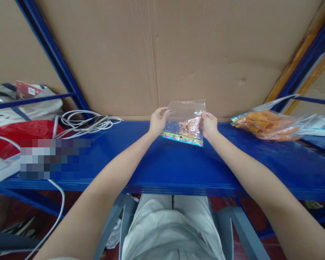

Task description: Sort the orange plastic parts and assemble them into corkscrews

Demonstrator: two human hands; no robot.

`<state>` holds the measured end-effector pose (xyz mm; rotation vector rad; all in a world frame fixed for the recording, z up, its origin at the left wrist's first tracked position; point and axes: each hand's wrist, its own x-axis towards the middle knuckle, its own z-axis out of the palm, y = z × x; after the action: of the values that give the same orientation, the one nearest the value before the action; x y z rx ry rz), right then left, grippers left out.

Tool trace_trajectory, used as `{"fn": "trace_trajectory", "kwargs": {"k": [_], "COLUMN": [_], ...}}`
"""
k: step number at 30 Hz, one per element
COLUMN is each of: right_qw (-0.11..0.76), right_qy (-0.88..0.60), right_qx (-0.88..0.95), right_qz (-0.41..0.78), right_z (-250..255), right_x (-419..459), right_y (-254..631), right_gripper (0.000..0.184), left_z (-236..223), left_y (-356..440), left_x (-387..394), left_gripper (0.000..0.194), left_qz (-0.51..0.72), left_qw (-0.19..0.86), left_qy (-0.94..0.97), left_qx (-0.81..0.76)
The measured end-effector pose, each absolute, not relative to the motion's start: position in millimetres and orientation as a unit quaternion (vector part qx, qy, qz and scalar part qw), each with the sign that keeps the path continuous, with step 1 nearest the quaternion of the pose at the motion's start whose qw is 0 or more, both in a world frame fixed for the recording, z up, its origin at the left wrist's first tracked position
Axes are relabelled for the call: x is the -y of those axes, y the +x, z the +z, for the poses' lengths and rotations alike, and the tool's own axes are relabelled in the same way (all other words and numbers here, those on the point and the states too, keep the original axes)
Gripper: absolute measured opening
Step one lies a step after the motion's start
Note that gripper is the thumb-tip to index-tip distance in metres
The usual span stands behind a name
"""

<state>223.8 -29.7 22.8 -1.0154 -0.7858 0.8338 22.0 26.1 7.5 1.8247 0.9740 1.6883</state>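
Between my hands is a clear plastic bag (186,110) with a colourful printed strip along its lower edge. Small orange pieces (188,128) lie inside, towards the bottom; their exact kind is too blurred to tell. My left hand (158,122) pinches the bag's left side between thumb and fingers. At the opposite side, my right hand (209,125) grips the right edge. The bag is held spread out just above the blue tabletop (184,166), its see-through upper part in front of the cardboard wall.
To the right lies a larger clear bag of orange rolled pieces (268,124). Coiled white cable (90,122), a red bag (29,133) and a light cloth bag (43,104) sit at the left. A cardboard wall (178,54) closes off the back, between blue metal posts (54,54).
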Motion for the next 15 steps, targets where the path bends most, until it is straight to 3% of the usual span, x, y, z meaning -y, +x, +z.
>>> {"fn": "trace_trajectory", "kwargs": {"k": [5, 11, 15], "right_qw": [0.718, 0.715, 0.702], "right_qy": [-0.464, -0.440, -0.426], "right_qx": [0.395, 0.415, 0.433], "right_qz": [0.337, 0.351, 0.371], "right_z": [20.5, 20.0, 21.7], "right_x": [25.6, 22.7, 26.7], "right_y": [224.0, 228.3, 232.2], "right_gripper": [0.041, 0.038, 0.037], "left_z": [12.1, 9.8, 11.5], "left_y": [23.9, 19.4, 21.1], "left_x": [-24.1, -25.3, -20.1], "left_gripper": [0.020, 0.035, 0.035], "left_qz": [0.628, 0.579, 0.564], "left_qw": [0.204, 0.303, 0.340], "left_qy": [0.654, 0.626, 0.628], "left_qx": [-0.369, -0.425, -0.413]}}
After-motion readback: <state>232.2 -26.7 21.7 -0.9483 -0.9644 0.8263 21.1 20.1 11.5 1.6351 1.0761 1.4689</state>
